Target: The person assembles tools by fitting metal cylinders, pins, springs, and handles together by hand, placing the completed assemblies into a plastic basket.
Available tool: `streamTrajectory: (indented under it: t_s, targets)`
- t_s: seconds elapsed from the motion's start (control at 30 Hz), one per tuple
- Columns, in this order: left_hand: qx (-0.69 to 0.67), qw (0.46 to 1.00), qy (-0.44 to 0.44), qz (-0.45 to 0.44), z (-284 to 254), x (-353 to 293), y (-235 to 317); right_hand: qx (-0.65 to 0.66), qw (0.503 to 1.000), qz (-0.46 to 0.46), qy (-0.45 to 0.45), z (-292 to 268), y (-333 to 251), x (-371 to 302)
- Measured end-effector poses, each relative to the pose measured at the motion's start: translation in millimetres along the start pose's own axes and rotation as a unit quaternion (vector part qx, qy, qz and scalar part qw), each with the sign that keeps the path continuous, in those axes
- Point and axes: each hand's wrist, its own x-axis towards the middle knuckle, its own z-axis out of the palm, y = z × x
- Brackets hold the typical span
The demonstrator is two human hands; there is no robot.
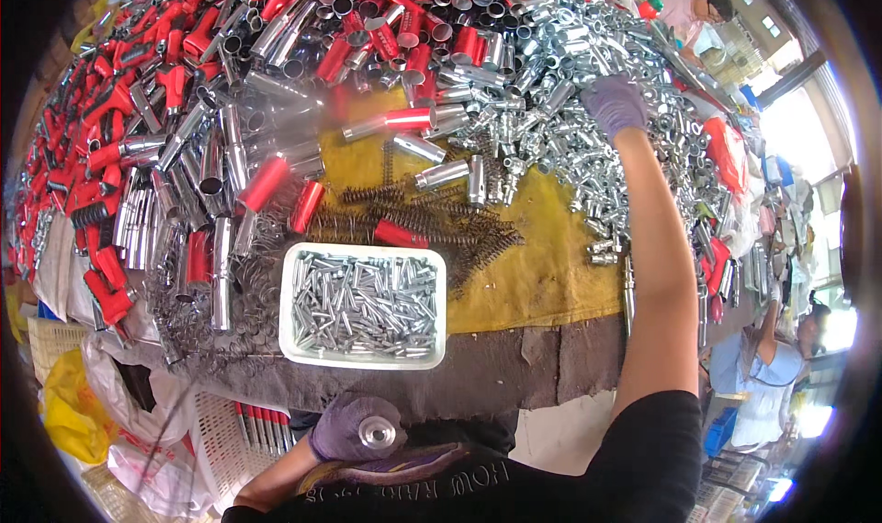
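Note:
My left hand [342, 427], in a purple-grey glove, is closed around a shiny metal tube [377, 432], seen end-on, close to my body below the table edge. My right arm stretches far out to the right. Its gloved hand [614, 105] is on the heap of small silver metal fittings [570, 146]; the fingertips blend into the parts, so what they touch is unclear. A white plastic tray [288, 339] full of short metal pins [363, 307] stands at the near table edge, just beyond my left hand.
Red-and-black handles [110, 100] pile up on the left, beside chrome tubes [221, 275]. Dark coil springs [450, 238] lie on the yellow cloth [560, 266] mid-table. A perforated crate [230, 449] and plastic bags [73, 413] are below left. Another person [767, 367] is at the right.

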Motion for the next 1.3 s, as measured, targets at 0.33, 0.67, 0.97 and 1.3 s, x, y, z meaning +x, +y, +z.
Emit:
streamTrajectory:
  t_s: [0.33, 0.67, 0.97, 1.3]
  targets:
    - [-0.009, 1.0, -0.016, -0.024, -12.2, 6.9, 38.1, 0.498, 0.827, -0.226, -0.131, -59.0, -20.5, -250.7]
    - [-0.264, 0.958, -0.076, -0.085, -0.5, 14.1, 27.7, 0.273, 0.713, -0.646, -0.02, -116.0, -56.1, -332.5]
    - [-0.076, 0.995, 0.055, 0.029, 9.3, 10.4, 24.6, 0.192, 0.725, -0.66, -0.039, -117.9, -65.1, -354.1]
    - [-0.003, 0.996, 0.076, 0.042, 13.5, 7.8, 10.7, 0.279, 0.801, -0.503, -0.167, -123.2, -47.4, -369.3]
